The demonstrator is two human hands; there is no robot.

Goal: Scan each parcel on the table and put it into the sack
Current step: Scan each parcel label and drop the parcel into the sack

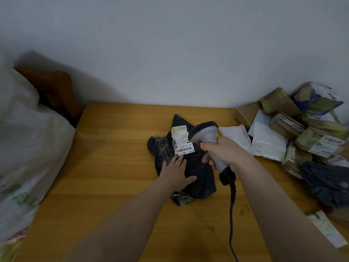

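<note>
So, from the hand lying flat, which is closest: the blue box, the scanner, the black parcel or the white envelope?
1. The black parcel: right under the left hand, touching it.
2. The scanner: just to the right, held in the right hand.
3. The white envelope: further right.
4. The blue box: far right corner.

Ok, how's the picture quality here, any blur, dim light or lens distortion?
Head view: dim, flat light; the sack at the left edge and the parcel pile at right are smeared; the label by the scanner is fairly sharp; the wide lens stretches the table toward the frame edges.
</note>
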